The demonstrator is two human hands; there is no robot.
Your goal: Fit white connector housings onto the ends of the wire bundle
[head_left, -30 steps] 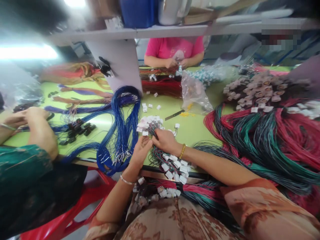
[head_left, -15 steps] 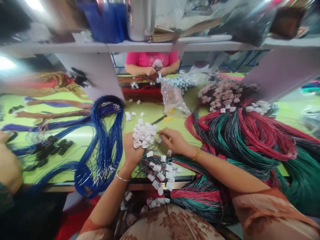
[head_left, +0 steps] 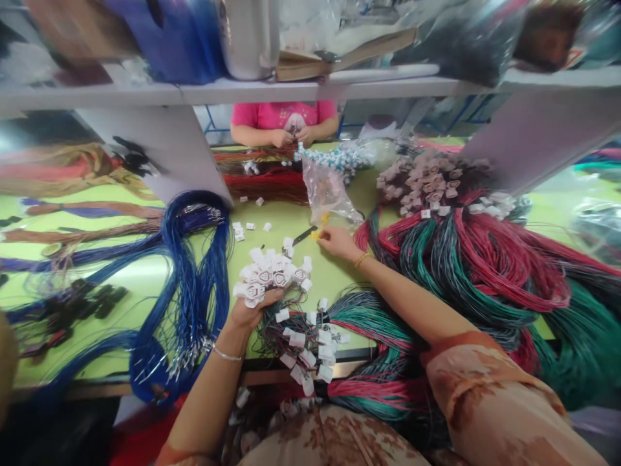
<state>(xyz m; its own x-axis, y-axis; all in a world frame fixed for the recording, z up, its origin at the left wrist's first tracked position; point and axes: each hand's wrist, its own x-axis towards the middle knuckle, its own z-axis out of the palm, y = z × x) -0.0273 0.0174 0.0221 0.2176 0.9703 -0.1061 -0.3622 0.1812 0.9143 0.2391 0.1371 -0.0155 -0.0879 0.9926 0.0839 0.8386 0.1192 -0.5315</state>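
Observation:
My left hand (head_left: 250, 312) is closed around a bunch of white connectors (head_left: 272, 276) whose thin wires hang down toward the table edge. My right hand (head_left: 337, 243) is stretched forward over the green table (head_left: 145, 272), its fingers pinched at small yellow pieces (head_left: 317, 233) beside a dark flat tool (head_left: 304, 235). More white connectors on wires (head_left: 310, 353) lie over the front edge near my lap.
A blue wire bundle (head_left: 194, 285) loops at the left. Red, green and black wire bundles (head_left: 466, 272) fill the right, with a pile of connectors (head_left: 431, 184) behind. A clear plastic bag (head_left: 327, 194) stands mid-table. A person in pink (head_left: 284, 123) works opposite, under a shelf (head_left: 291, 87).
My right hand left the connector bunch and reached forward to the yellow pieces. My left hand lowered slightly with the bunch. The view shifted to the right.

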